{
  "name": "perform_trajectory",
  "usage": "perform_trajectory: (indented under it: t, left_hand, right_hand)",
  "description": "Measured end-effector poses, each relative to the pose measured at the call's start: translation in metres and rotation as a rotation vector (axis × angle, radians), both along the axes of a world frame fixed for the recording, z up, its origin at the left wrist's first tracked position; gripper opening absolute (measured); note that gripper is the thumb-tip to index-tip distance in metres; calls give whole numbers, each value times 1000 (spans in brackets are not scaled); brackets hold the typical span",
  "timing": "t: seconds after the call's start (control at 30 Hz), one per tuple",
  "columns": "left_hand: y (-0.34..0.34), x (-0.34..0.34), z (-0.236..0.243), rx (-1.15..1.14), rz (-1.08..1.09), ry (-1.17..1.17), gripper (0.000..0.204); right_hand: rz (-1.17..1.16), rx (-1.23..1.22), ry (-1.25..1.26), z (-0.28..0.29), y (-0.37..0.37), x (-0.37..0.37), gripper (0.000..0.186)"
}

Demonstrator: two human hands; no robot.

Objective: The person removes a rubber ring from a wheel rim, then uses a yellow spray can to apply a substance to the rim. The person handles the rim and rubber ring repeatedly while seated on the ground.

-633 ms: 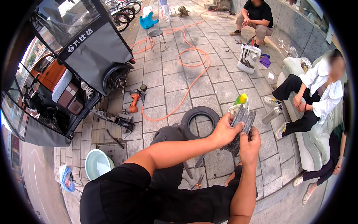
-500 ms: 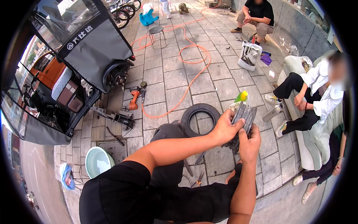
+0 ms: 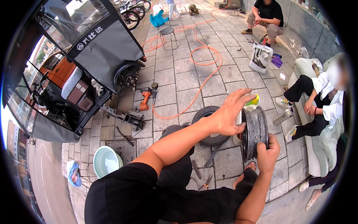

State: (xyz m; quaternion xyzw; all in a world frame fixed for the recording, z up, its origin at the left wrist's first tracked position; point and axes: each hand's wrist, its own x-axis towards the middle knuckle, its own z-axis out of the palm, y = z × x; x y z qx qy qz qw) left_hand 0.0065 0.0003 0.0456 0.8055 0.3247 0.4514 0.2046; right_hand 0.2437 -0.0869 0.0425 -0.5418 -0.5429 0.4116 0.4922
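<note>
A dirty black-grey wheel rim [image 3: 257,128] stands on edge, tilted, in front of me. My right hand [image 3: 268,151] grips its near right side, thumb on the outer face. My left hand [image 3: 232,112] is at the rim's upper left, fingers spread and stretched out; the thumb is close to the rim, and contact is hard to tell. Under my left forearm a black tyre [image 3: 213,142] lies flat on the paving, partly covered. Behind the rim shows a bottle with a yellow-green top [image 3: 255,100]. Orange-handled pliers [image 3: 206,183] and a dark flat bar [image 3: 212,156] lie nearer me.
A grey covered three-wheeler [image 3: 100,48] stands left, its hub bare. Beside it lie an orange cordless tool [image 3: 144,101] and a pale green basin [image 3: 118,158]. An orange hose [image 3: 203,89] curls ahead. A metal flask [image 3: 283,116] stands near a seated person at right.
The rim has turned to show its wide grooved side and sits lower. My left hand has let go and spread its fingers; my right has shifted down to the right. The view has shifted slightly.
</note>
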Motion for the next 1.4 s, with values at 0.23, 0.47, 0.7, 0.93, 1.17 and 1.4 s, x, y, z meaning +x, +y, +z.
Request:
perform_trajectory:
  t: [0.23, 0.47, 0.7, 0.93, 1.17, 1.4]
  left_hand:
    - [-18, -20, 3, -171, -395, 339, 88]
    - [-30, -39, 8, -430, -528, 436, 71]
    - [-40, -33, -30, -456, -369, 366, 70]
    - [-29, -26, -38, -465, -45, 353, 73]
    - [-6, 1, -49, -218, 61, 310, 74]
    - [-1, 7, -51, -39, 216, 305, 72]
  right_hand:
    - [210, -68, -117, -3, -17, -1, 30]
    - [387, -36, -305, 3, -16, -13, 33]
    - [232, 92, -491, -10, -6, -17, 42]
    - [26, 112, -696, -26, 8, -25, 44]
    - [-67, 247, -941, -24, 23, -42, 51]
    - [-80, 389, -988, -29, 26, -60, 46]
